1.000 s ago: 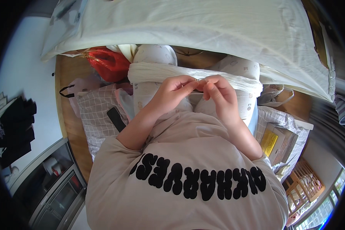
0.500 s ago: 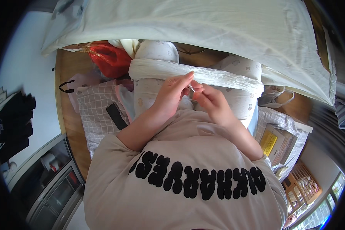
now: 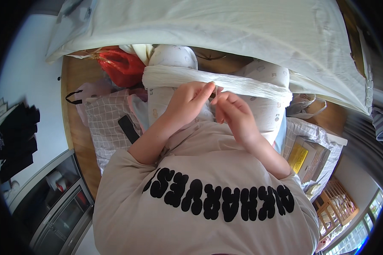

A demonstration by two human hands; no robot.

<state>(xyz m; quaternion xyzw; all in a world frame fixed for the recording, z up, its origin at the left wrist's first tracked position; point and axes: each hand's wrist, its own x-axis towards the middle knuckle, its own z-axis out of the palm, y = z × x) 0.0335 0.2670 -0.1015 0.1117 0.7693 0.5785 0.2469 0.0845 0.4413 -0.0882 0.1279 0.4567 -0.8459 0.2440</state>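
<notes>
A loose skein of white yarn [image 3: 242,86] is stretched as a band around both my knees. Just in front of it, my left hand [image 3: 188,101] is closed, thumb pressed against the fingers on a thin white strand [image 3: 216,92]. Close by on the right, my right hand [image 3: 235,111] pinches the same strand between thumb and fingertips, its other fingers curled. Only a short piece of the strand shows between the two hands. My legs [image 3: 268,114] are in white trousers with a small print.
A pale cloth [image 3: 225,25] covers the surface beyond my knees. Left of me are a red plastic bag [image 3: 120,66], a checked cloth [image 3: 106,114] and a black phone [image 3: 128,129]. At right lie books [image 3: 312,157] and a clear plastic bag [image 3: 304,106]; a glass-fronted cabinet [image 3: 57,216] stands lower left.
My right hand has turned and drawn slightly away from my left, opening a small gap with the strand across it. The skein stays around my knees.
</notes>
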